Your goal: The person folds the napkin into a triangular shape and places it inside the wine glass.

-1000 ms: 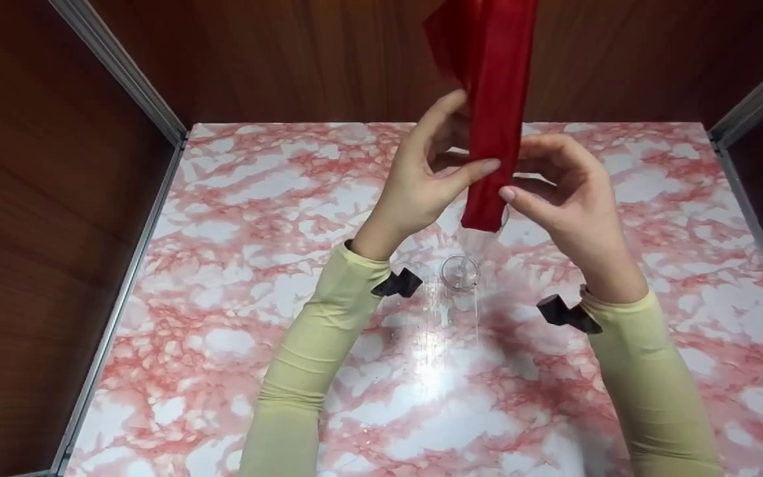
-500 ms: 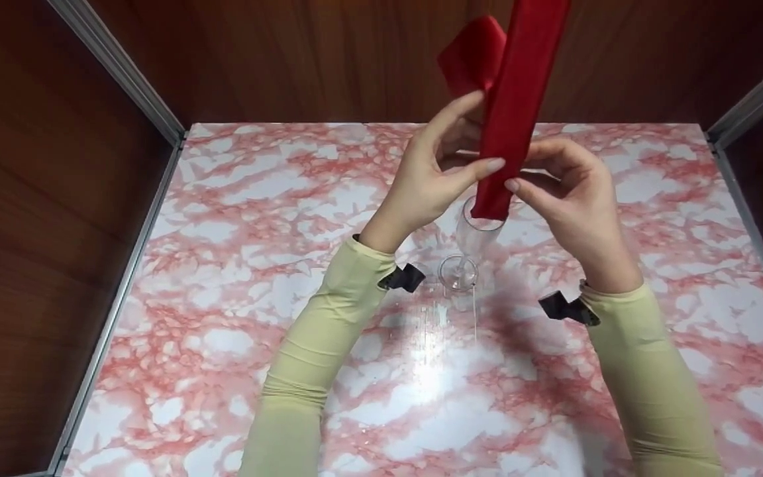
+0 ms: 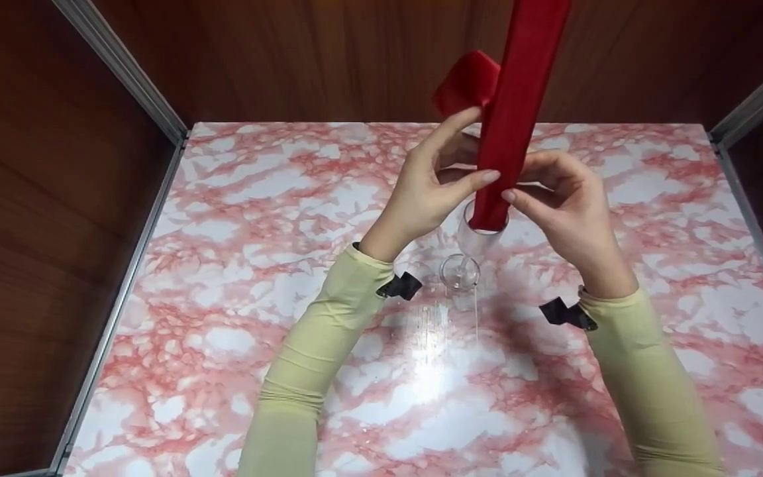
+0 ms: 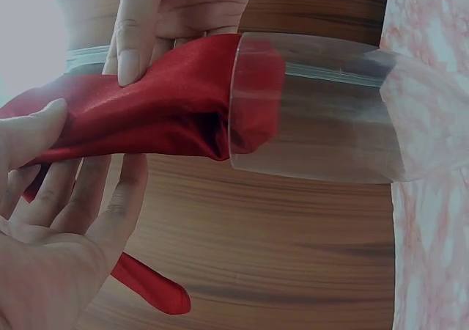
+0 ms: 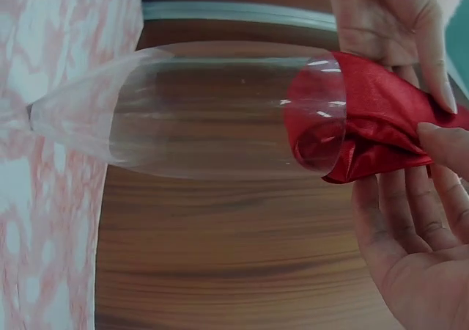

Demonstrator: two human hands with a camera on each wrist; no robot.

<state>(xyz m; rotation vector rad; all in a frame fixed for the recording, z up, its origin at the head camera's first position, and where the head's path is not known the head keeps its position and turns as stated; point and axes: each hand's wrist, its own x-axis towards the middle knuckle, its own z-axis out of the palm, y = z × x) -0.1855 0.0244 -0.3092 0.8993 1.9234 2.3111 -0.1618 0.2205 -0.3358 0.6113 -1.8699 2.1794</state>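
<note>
A folded red satin cloth napkin (image 3: 517, 99) stands tall between both hands, its lower end just inside the mouth of a clear stemmed glass (image 3: 481, 240). My left hand (image 3: 424, 182) pinches it from the left, thumb in front and fingers behind. From the right, my right hand (image 3: 563, 209) pinches it slightly lower. In the left wrist view the cloth's end (image 4: 260, 95) shows through the glass wall near the rim. The lower bowl of the glass (image 5: 198, 114) holds nothing in the right wrist view. A loose flap (image 3: 467, 83) of the cloth sticks out to the left.
The glass stands on a red-and-white marbled table top (image 3: 222, 338). Dark wood panels (image 3: 289, 59) with metal edge strips (image 3: 123, 59) enclose the back and sides. Black wrist cameras (image 3: 400, 286) sit on both yellow sleeves (image 3: 295, 358).
The napkin's lower end has come from in front of the glass to over its mouth, then down inside the rim. Both hands moved with it and have lowered slightly.
</note>
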